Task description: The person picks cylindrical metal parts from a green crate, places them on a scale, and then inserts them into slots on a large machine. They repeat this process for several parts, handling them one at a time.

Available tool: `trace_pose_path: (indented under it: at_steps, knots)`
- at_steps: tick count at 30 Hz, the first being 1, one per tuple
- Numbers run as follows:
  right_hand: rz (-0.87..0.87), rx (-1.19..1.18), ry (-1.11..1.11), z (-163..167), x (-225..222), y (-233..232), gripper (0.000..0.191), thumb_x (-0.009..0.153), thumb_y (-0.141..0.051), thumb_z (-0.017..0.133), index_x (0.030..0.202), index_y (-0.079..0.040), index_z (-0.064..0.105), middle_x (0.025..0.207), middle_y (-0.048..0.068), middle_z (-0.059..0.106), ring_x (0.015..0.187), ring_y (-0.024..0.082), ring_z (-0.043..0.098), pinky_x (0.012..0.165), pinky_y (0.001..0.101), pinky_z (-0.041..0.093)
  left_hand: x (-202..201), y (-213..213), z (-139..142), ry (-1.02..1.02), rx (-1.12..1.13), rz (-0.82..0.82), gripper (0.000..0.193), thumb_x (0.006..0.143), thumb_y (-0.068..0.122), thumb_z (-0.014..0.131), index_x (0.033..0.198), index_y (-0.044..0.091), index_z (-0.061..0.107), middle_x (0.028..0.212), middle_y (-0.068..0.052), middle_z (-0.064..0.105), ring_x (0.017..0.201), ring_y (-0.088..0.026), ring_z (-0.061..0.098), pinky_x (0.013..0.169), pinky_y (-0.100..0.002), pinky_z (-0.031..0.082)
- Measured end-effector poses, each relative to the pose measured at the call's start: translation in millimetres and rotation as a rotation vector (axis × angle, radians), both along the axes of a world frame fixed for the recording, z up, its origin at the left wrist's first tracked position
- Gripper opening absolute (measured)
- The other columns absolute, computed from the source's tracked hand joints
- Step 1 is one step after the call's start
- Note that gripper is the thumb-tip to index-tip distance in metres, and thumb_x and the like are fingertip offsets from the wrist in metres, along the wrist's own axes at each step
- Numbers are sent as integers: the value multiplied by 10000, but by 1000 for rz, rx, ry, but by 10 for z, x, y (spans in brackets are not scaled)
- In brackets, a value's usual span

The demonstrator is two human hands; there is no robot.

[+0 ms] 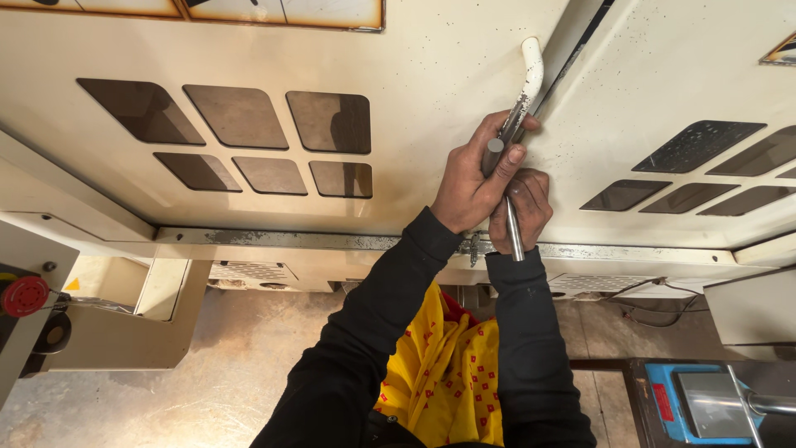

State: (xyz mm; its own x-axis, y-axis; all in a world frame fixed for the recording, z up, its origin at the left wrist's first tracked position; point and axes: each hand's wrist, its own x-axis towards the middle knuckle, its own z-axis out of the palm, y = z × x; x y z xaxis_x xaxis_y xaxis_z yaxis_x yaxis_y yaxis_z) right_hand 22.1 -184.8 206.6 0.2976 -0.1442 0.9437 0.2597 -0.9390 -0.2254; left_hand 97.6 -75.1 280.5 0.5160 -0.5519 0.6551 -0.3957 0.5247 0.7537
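My left hand (473, 182) is closed around the lower part of a worn white door handle (529, 79) at the seam of two cream machine doors (414, 91). Just below it, my right hand (524, 207) grips a thin steel rod (515, 241) that points down past my fingers. The rod's round grey upper end shows beside my left thumb. Both hands touch each other against the door panel. Both of my sleeves are black.
Dark diamond-shaped windows (249, 116) sit in both doors. A metal rail (282, 239) runs under the doors. A red round button (25, 295) is at the far left. A blue block with a metal plate (701, 402) is at the bottom right. A yellow patterned cloth (448, 373) hangs at my front.
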Motion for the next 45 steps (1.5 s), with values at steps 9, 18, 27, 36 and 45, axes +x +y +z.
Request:
trace_pose_path:
  at_steps: [9, 18, 27, 36, 45]
  knots:
    - [-15, 2, 10, -22, 33, -13, 357, 1052, -297, 528, 994, 23, 677, 952, 143, 691, 976, 292, 648, 910, 420, 527, 1, -5, 7, 17, 25, -19, 391, 1102, 346, 548, 1383, 74, 562, 915, -19, 727, 639, -48, 585, 611, -254, 482]
    - [-4, -1, 5, -14, 28, -13, 334, 1057, -270, 562, 1003, 40, 675, 950, 162, 681, 976, 324, 636, 870, 432, 543, 17, 11, -28, -39, -56, -2, 375, 1134, 326, 548, 1410, 71, 529, 1174, -39, 725, 724, -60, 628, 687, -265, 536]
    - [-17, -11, 24, 77, 8, 37, 306, 1044, -233, 567, 1013, 53, 672, 942, 166, 668, 970, 333, 634, 858, 434, 545, 14, 10, -20, -19, -53, -17, 365, 1138, 300, 550, 1416, 64, 530, 1187, -34, 729, 688, -45, 584, 699, -254, 511]
    - [-31, -13, 31, 47, 10, 17, 267, 1029, -199, 581, 1015, 49, 681, 941, 161, 673, 975, 327, 636, 869, 432, 542, 27, 8, -53, -42, -73, -21, 362, 1151, 292, 552, 1430, 65, 518, 1175, -41, 709, 765, -50, 586, 721, -230, 523]
    - [-38, -34, -2, -6, 51, -15, 278, 1023, -223, 582, 1001, 39, 672, 947, 151, 671, 967, 310, 629, 864, 431, 542, 55, -4, -61, -40, -57, -40, 379, 1147, 301, 545, 1443, 67, 508, 1294, -39, 703, 751, -53, 621, 741, -256, 547]
